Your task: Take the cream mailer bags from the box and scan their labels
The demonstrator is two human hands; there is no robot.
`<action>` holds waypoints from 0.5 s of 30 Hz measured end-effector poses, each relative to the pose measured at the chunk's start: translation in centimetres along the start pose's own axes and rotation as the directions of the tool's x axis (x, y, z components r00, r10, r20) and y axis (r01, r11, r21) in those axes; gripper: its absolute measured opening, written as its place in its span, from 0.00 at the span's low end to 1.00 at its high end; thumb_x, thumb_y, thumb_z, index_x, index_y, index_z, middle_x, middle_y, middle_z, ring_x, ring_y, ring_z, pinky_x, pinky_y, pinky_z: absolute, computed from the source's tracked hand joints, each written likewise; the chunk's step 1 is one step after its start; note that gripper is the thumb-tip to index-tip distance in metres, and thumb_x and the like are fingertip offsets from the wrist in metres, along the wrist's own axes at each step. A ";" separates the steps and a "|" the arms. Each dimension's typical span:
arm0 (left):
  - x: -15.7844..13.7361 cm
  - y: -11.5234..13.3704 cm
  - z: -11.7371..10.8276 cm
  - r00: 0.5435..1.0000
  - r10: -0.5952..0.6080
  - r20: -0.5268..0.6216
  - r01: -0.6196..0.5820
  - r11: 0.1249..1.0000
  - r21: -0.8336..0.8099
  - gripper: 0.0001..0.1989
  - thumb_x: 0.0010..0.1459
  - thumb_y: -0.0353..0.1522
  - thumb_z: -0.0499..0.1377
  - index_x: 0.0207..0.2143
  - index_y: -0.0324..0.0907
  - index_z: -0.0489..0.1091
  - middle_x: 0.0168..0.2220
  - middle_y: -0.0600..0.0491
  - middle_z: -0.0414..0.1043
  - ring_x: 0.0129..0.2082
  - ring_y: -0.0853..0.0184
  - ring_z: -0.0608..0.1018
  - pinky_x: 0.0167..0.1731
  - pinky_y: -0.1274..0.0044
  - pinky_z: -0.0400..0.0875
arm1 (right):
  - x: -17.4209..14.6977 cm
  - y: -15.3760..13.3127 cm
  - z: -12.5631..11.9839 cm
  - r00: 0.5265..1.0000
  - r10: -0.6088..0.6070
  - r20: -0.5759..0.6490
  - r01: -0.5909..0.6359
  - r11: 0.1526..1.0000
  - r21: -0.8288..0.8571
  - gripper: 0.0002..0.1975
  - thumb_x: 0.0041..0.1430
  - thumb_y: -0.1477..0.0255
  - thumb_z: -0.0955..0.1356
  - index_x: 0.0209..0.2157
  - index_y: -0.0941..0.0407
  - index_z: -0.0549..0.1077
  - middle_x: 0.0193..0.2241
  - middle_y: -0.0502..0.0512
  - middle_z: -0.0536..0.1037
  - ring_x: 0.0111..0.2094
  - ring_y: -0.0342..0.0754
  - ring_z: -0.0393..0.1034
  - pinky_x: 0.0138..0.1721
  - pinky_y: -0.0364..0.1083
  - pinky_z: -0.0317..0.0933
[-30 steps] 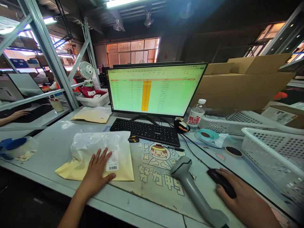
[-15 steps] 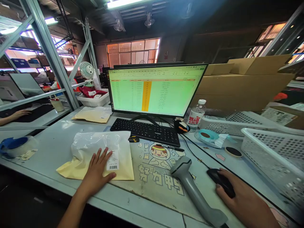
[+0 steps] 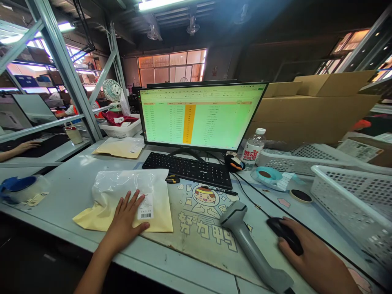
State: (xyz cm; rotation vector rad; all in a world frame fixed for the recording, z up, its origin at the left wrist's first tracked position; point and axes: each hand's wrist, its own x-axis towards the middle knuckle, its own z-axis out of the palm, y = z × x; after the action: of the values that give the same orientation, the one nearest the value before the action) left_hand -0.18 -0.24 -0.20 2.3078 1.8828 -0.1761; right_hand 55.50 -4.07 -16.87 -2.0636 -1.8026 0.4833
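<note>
Left hand (image 3: 124, 222): palm down on package (image 3: 112, 192), fingers spread and pointing up the bench; presses or rests, no grip. Can't tell how hard.
Package: directly under left hand, extending to both sides of it; long axis runs left-right, roughly along the bench's (image 3: 70, 157) front edge. Right end overlaps mat (image 3: 211, 261).
Label (image 3: 145, 206): face up, barcode at its lower end, just right of left fingers; index tip meets or nearly meets its edge.
Right hand (image 3: 318, 255): curled over mouse (image 3: 281, 229), thumb along the near side; well apart from package.
Scanner (image 3: 252, 241): on mat, between the hands, nearer the right. Long axis diagonal: head up-left, foot down-right. Neither hand on it.
Hidden: package's front middle, under left hand; its contents; right fingers' far side; most of mouse's back half.
Cut off: both forearms; scanner's foot reaches the bottom edge.
Unreadable: label's fine print, rows on screen (image 3: 165, 118).
</note>
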 end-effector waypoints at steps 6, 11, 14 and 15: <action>0.0 0.0 0.0 1.000 -0.005 0.008 0.005 1.000 0.000 0.42 0.67 0.42 0.63 0.76 0.56 0.45 0.78 0.53 0.43 0.78 0.50 0.44 0.74 0.48 0.44 | 0.1 -0.7 -0.6 1.000 -0.001 0.003 0.001 1.000 0.000 0.32 0.60 0.49 0.61 0.55 0.57 0.74 0.51 0.65 0.82 0.46 0.65 0.80 0.44 0.60 0.75; 0.0 0.0 0.0 1.000 0.003 -0.011 -0.003 1.000 0.002 0.42 0.68 0.42 0.62 0.76 0.56 0.45 0.79 0.54 0.43 0.78 0.50 0.44 0.74 0.49 0.45 | 0.1 -0.9 -0.5 0.999 -0.038 -0.031 0.038 0.999 -0.003 0.32 0.61 0.50 0.61 0.55 0.57 0.76 0.54 0.65 0.81 0.48 0.65 0.80 0.44 0.60 0.76; -0.1 0.0 0.0 1.000 0.004 -0.012 -0.004 1.000 0.003 0.42 0.67 0.42 0.63 0.76 0.57 0.45 0.79 0.54 0.42 0.78 0.50 0.44 0.74 0.49 0.45 | 0.1 -0.6 -0.4 0.998 -0.060 -0.031 0.060 0.998 -0.011 0.32 0.62 0.50 0.61 0.56 0.55 0.77 0.56 0.64 0.80 0.49 0.65 0.79 0.43 0.60 0.77; -0.1 0.0 0.0 1.000 0.002 -0.006 -0.002 1.000 0.003 0.42 0.68 0.42 0.63 0.76 0.57 0.45 0.79 0.54 0.42 0.78 0.51 0.43 0.74 0.49 0.45 | 0.0 -0.5 -0.3 0.997 -0.067 -0.029 0.067 0.998 -0.013 0.31 0.63 0.50 0.61 0.56 0.55 0.77 0.57 0.63 0.80 0.49 0.65 0.80 0.43 0.60 0.77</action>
State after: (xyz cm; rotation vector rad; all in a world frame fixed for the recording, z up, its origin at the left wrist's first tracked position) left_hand -0.16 -0.30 -0.22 2.3146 1.8845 -0.1713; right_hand 55.25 -3.98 -16.37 -2.0002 -1.8554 0.4219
